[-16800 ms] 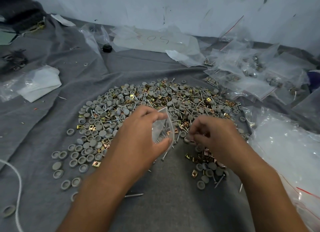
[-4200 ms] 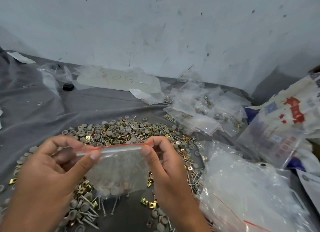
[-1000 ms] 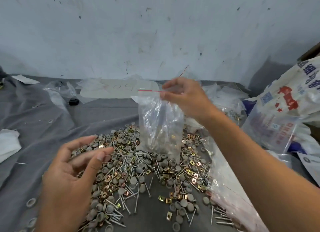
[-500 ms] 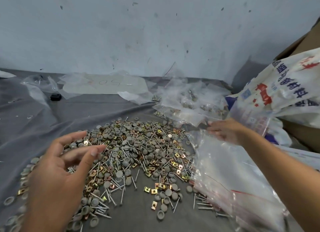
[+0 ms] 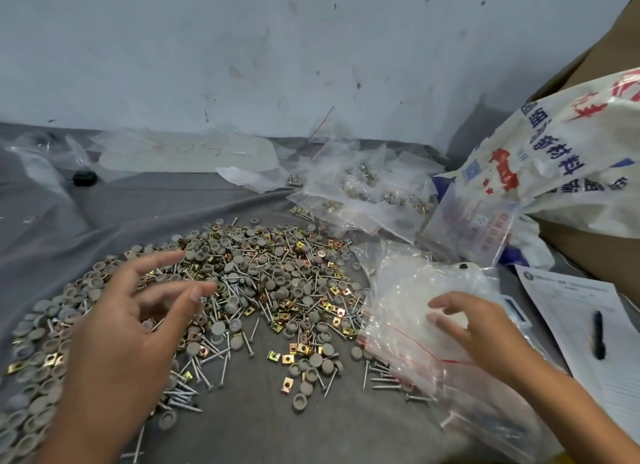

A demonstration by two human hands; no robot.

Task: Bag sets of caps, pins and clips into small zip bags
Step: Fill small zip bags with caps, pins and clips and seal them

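A wide heap of grey round caps, steel pins and gold square clips (image 5: 263,276) lies on the grey cloth (image 5: 145,214). My left hand (image 5: 124,328) hovers over the heap's left side, fingers spread and holding nothing. My right hand (image 5: 474,328) rests with straight fingers on a stack of empty clear zip bags (image 5: 408,311) with red seal lines, at the heap's right edge. Filled small zip bags (image 5: 367,196) are piled behind the heap, near the wall.
A large printed white sack (image 5: 554,158) leans against a cardboard box (image 5: 595,255) at the right. A paper form with a black pen (image 5: 598,335) lies at the right edge. Clear plastic sheets (image 5: 187,151) and a small black object (image 5: 84,178) sit at the back.
My right hand dropped the filled bag on the pile at the back, then came down onto the stack of empty zip bags. My left hand stayed hovering over the heap.
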